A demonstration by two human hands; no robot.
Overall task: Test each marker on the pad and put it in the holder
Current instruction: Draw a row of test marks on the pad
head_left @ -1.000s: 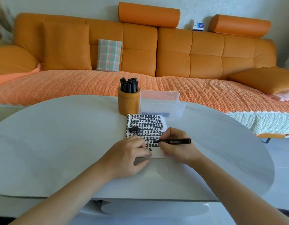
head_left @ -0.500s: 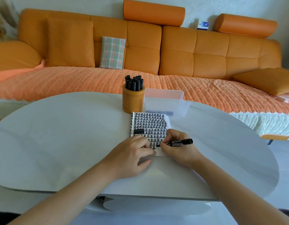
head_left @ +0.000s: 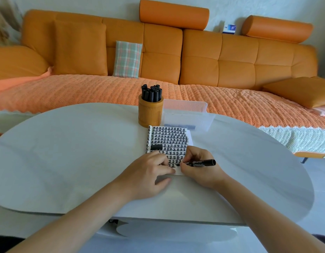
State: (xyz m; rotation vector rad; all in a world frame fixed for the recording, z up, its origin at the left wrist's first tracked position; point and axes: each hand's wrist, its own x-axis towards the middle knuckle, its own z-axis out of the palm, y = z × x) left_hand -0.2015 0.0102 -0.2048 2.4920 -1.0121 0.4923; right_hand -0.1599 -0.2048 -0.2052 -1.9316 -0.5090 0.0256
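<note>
A: Where are the two hands?
B: Close together, at the near edge of the pad (head_left: pixel 169 141). The right hand (head_left: pixel 200 168) pinches a black marker (head_left: pixel 201 163) between thumb and fingers. The tip is on the paper at the lowest row of marks, and the back end points to the right.
A: And the left hand (head_left: pixel 148 173)?
B: It lies on the near left corner of the pad with loosely bent fingers and presses it down. It holds nothing.
A: What is on the pad?
B: Rows of black marks cover almost the whole page. A black cap (head_left: pixel 156 147) lies at its left side, just beyond the left fingers.
A: And farther out?
B: A wooden holder (head_left: pixel 150 114) stands at the pad's far edge, with other markers (head_left: pixel 151 93) upright in it. Just right of it is a clear plastic box (head_left: pixel 185 115). All stand on a white oval table (head_left: pixel 66 152), with an orange sofa (head_left: pixel 231 66) behind.
</note>
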